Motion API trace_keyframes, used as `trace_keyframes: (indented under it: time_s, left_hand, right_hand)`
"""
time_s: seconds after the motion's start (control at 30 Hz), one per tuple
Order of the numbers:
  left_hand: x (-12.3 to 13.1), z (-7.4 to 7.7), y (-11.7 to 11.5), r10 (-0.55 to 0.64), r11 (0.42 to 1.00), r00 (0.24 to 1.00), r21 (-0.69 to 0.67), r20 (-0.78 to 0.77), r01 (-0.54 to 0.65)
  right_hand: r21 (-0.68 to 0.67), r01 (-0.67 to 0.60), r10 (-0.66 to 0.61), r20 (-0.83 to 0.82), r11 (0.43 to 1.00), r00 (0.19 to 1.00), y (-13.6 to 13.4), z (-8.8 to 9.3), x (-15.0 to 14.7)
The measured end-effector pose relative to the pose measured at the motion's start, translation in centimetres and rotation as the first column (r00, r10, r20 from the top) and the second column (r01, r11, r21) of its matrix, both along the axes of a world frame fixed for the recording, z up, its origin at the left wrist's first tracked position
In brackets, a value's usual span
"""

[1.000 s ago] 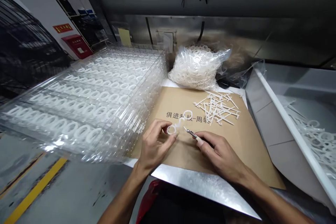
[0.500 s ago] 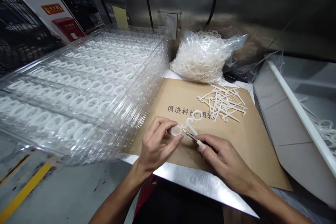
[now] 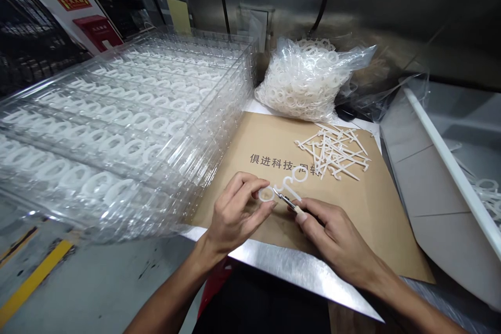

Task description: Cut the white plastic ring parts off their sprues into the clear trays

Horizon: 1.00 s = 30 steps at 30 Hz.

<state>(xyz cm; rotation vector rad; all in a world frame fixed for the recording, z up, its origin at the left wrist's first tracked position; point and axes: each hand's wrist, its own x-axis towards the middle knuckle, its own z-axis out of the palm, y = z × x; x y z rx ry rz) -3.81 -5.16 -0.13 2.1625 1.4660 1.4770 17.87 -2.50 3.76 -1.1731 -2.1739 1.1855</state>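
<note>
My left fingers [image 3: 246,183] are closed in a firm pinch on the near ring of a white double-ring plastic part [image 3: 287,183], which sits out in the air over the kraft paper sheet [image 3: 352,229]. I can't tell whether it touches the paper. My right fingers [image 3: 315,210] are curled closed around the pale handle of what looks like a small craft knife [image 3: 288,201], and its metal tip sits right at the ring's edge, though from this view I can't tell if it's actually biting.

For clean work here, I judge that short, controlled strokes would serve best, with both wrists steadied near the tabletop and the blade angled away from my left fingertips. The pinch should stay close to the cut, so the thin plastic doesn't flex.

Just beyond the part, a loose pile of white plastic runners [image 3: 332,151] lies on the paper, beside its printed Chinese lettering. Further back sits a clear bag of white rings [image 3: 297,81]. To the left, stacked clear trays [image 3: 250,62] hold rows of similar rings, and they overhang the steel tabletop [image 3: 293,271]. To the right, a white-edged bin [image 3: 450,167] holds more white plastic rings [image 3: 487,183].
</note>
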Motion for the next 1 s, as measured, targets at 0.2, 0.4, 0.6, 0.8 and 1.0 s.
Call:
trace_keyframes:
  time_s: [0.2, 0.4, 0.6, 0.8, 1.0]
  left_hand:
    - [-0.05, -0.16, 0.03, -0.017, 1.0, 1.0, -0.007, 0.005, 0.017]
    - [-0.05, -0.11, 0.04, -0.019, 1.0, 1.0, -0.008, 0.001, 0.019]
    - [-0.07, -0.03, 0.09, -0.027, 1.0, 1.0, -0.008, 0.009, 0.027]
    - [-0.11, -0.09, 0.09, -0.037, 0.999, 0.999, -0.005, 0.008, 0.037]
    - [-0.16, -0.19, 0.07, -0.056, 0.998, 0.998, -0.009, 0.015, 0.056]
  right_hand:
    - [0.006, -0.007, 0.007, 0.002, 1.0, 1.0, -0.05, 0.05, -0.05]
    - [0.017, -0.006, 0.006, 0.006, 1.0, 1.0, -0.05, 0.03, -0.06]
    - [0.007, -0.002, 0.001, 0.006, 1.0, 1.0, 0.01, 0.14, -0.16]
    - [0.02, -0.014, 0.013, 0.029, 1.0, 0.999, -0.17, 0.05, -0.13]
    - [0.073, -0.051, 0.043, 0.105, 0.996, 0.994, -0.37, -0.75, -0.16]
